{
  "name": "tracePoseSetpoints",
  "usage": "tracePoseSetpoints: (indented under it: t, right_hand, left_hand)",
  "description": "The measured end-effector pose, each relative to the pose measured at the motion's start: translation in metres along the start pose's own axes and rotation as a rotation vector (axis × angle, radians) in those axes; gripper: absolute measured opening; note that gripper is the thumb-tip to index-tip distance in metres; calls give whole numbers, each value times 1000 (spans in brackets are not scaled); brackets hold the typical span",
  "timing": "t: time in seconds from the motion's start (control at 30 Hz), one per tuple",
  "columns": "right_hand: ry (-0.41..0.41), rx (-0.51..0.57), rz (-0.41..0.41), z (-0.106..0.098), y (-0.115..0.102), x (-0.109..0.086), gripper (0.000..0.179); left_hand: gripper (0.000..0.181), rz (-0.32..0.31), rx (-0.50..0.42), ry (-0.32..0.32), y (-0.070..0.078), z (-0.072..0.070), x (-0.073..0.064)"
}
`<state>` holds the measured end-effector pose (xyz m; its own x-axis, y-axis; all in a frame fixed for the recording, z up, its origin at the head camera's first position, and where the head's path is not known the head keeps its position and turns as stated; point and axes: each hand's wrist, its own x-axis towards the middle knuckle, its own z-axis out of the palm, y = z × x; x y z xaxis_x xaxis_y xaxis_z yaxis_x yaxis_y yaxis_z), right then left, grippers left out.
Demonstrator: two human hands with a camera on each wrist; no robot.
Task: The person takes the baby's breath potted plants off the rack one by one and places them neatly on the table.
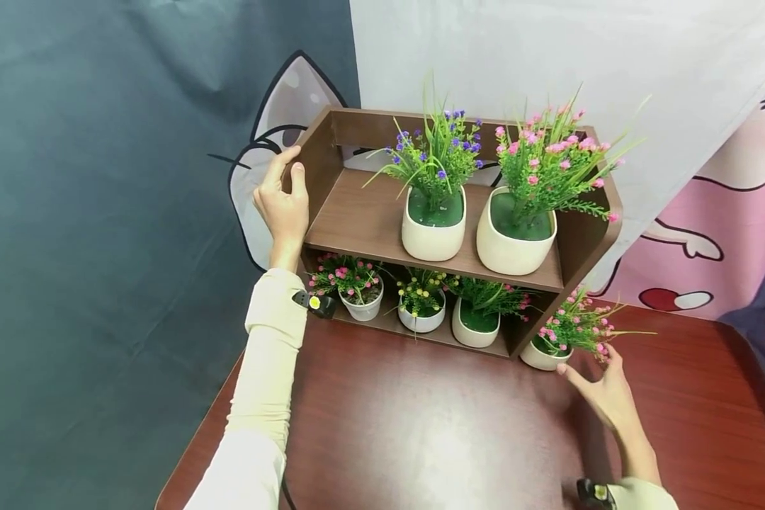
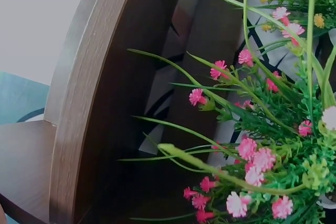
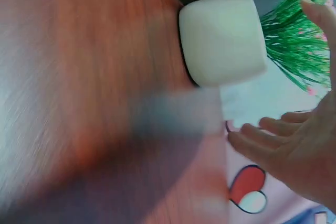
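A brown two-tier wooden shelf (image 1: 367, 205) stands on the table. My left hand (image 1: 283, 202) grips the edge of its left side panel, thumb towards the inside. In the left wrist view, that hand is almost wholly out of frame. Just outside the shelf's right panel, a cream pot (image 3: 223, 40) with pink flowers (image 1: 574, 326) stands on the table. My right hand (image 1: 605, 397) is close in front of it, thumb and fingers spread apart. The right wrist view shows these fingers (image 3: 257, 140) apart from the pot.
On the top tier stand a cream pot with purple flowers (image 1: 433, 234) and one with pink flowers (image 1: 516, 244). The lower tier holds a white pot with pink flowers (image 1: 362, 304), a yellow-flowered pot (image 1: 422, 322) and a cream pot (image 1: 476, 329). Printed cloth (image 1: 727, 234) hangs behind.
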<state>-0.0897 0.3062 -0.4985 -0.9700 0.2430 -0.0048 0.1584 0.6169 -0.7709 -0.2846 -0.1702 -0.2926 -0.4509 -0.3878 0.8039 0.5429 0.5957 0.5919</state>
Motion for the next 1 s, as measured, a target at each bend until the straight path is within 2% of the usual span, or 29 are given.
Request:
tracePoseSetpoints:
  t: [0.03,0.1,0.3,0.4,0.5,0.6,0.7,0.8,0.9,1.0]
  right_hand:
    - [-12,-35,22,-3,0,-6,99]
    - [-81,-87,40,-6,-4,-20,100]
    - [-341,-258,41,-7,-23,-59,91]
    - [-416,-224,-8,-1,-44,-69,79]
    - [-405,-124,-131,16,-71,-74,70]
    - [-337,-40,-317,41,-100,-79,65]
    - [-280,26,-463,57,-136,-81,63]
    - [-249,138,-562,58,-181,-80,63]
    - [-244,286,-659,49,-226,-75,66]
    - [-175,368,-724,45,-255,-62,72]
  left_hand:
    - [20,2,4,3,-4,2,0]
    - [20,8,10,16,-1,1,-1]
    - [20,17,-18,36,23,-4,-6]
    - [20,15,-10,50,30,-5,-5]
    - [20,19,-16,55,28,-4,-3]
    - [20,37,-28,57,27,-7,-1]
    - [19,54,-37,54,26,-9,-1]
    - [19,60,-43,47,27,-9,-2]
    - [19,42,-49,34,27,-9,-3]
    - [19,17,-48,30,28,-8,-4]
